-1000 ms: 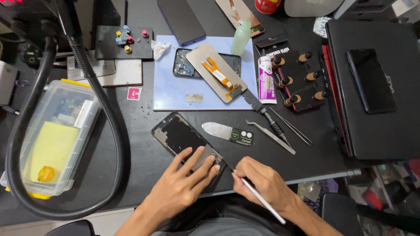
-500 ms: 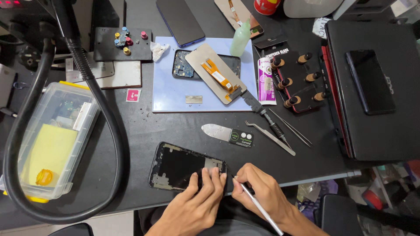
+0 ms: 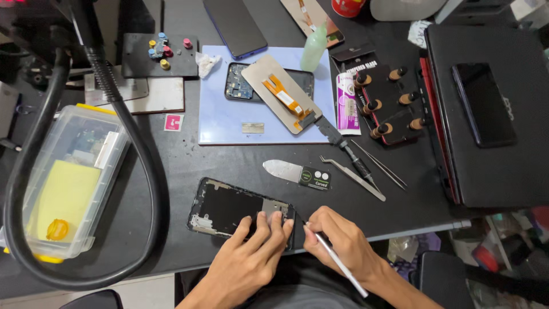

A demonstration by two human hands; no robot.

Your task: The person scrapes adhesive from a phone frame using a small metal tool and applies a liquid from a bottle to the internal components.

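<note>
**Thin tool at the edge of an opened phone: slip and scratch risks**

Low in the frame, just left of centre, a black opened phone body with bare metal patches and exposed inner parts [image 3: 237,213] lies flat on the black worktable [image 3: 189,163], close to the near edge. The likeliest trouble, as I judge it, is the tip of the slim white pen-shaped tool [image 3: 337,260] skidding off the phone's right end. A sideways jab could gouge the exposed parts or nick a fingertip of the other hand, which lies right beside the tip. The phone is pinned at one end only, so a hard push could also pivot it on the smooth tabletop or nudge it toward the near edge. Loose items above it, a silver flat metal pry blade with a black handle [image 3: 296,173] and a pair of steel tweezers [image 3: 351,178], lie near enough to be knocked by a sudden slip.

The left hand [image 3: 251,257] comes up from the bottom of the frame, palm down, fingers straight and close together, their tips pressing on the phone's right end. It is flat and grips nothing. The right hand [image 3: 337,240] sits just right of it, curled in a pen-style pinch around the white tool, knuckles up. The tool's shaft runs down-right past the wrist, and its point meets the phone's right corner.
</note>
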